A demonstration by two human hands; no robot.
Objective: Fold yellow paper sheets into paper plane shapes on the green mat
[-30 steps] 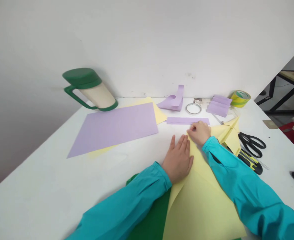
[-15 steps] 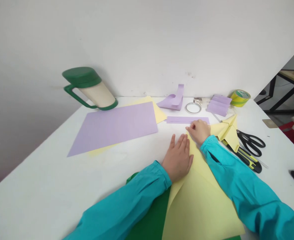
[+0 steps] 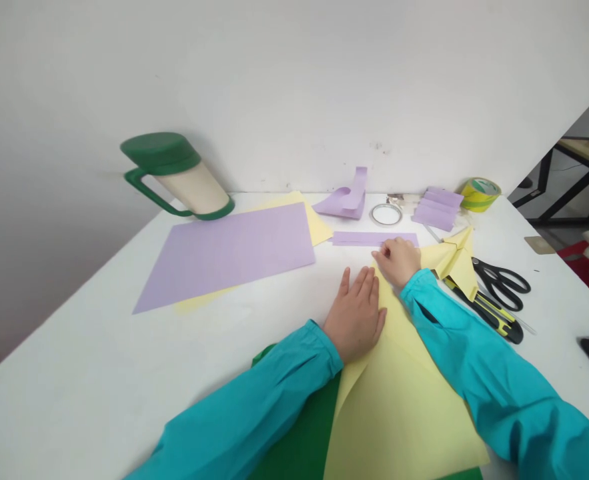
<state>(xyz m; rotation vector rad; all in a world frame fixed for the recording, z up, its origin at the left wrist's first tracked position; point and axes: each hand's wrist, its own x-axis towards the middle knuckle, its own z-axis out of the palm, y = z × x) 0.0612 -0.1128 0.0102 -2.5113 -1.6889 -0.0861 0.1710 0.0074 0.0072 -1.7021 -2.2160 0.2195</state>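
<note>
A sheet of yellow paper (image 3: 414, 413) lies before me, both long edges folded inward to a point at its far end. My left hand (image 3: 357, 313) rests flat on the left fold, fingers stretched out and pressing the paper. At the tip, my right hand (image 3: 398, 260) is closed, its curled fingers against the point of the paper; the fingertips are partly hidden. Beneath the sheet shows a green sheet (image 3: 309, 433). Just right of my right hand sits a folded yellow paper plane (image 3: 457, 260).
Black scissors (image 3: 501, 280) and a utility knife (image 3: 499, 320) lie at the right. A large purple sheet (image 3: 229, 257) and a green-lidded jug (image 3: 184, 180) are at the left. Along the wall are purple paper pieces (image 3: 437, 208), a tape ring (image 3: 385, 215) and a tape roll (image 3: 480, 195).
Both hands hold nearly the same place on the yellow paper. The whole view has shifted very slightly.
</note>
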